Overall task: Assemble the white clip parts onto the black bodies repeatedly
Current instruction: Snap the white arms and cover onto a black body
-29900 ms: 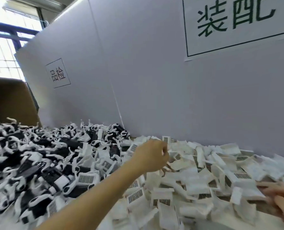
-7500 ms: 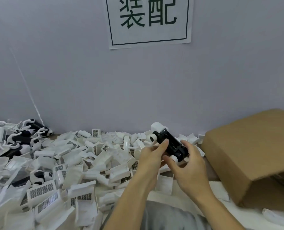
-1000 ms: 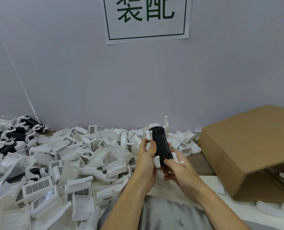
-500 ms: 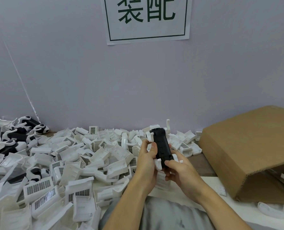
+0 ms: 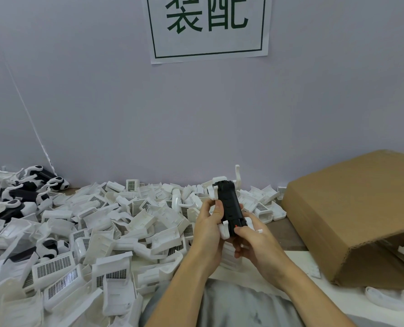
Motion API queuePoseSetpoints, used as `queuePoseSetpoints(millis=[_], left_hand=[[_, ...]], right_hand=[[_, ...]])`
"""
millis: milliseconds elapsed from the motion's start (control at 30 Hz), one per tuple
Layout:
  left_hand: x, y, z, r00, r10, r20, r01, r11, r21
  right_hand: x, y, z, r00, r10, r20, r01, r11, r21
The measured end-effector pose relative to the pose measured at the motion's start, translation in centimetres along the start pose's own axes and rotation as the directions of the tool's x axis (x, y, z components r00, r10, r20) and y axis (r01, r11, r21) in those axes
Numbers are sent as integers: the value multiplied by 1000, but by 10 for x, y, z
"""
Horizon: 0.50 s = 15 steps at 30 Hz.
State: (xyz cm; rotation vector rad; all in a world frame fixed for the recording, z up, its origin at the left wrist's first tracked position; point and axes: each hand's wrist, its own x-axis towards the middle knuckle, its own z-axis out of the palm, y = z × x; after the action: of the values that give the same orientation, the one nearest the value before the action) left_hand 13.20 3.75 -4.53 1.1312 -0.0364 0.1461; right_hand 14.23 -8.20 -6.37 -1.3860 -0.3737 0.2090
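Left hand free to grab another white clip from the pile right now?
Probably not yet. The left hand grips the black body along with the right hand. The white clip pile lies unobstructed just to its left.

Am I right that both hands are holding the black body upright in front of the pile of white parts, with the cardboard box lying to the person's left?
Not quite: in the head view the cardboard box lies to the person's right. The rest holds: left hand and right hand hold the black body before the pile of white parts.
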Motion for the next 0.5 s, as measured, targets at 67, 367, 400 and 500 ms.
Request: queuePoseSetpoints(millis=[67,367,400,500], left_hand=[[1,1,1,1000,-24,-5,24,1000,-6],[3,25,-8,991,-98,-96,53,919,-389],[5,28,-12,986,-95,-137,23,891,-453],[10,38,-24,983,-82,-165,-25,826,-562]], right_hand=[[-1,-1,0,1000,-16,26,14,999,44],[-2,-5,-4,997,-64,38,59,991,121],[-2,-5,-6,997,-71,14,69,992,106],[-3,-5,-6,988,-135,-79,119,978,-172]])
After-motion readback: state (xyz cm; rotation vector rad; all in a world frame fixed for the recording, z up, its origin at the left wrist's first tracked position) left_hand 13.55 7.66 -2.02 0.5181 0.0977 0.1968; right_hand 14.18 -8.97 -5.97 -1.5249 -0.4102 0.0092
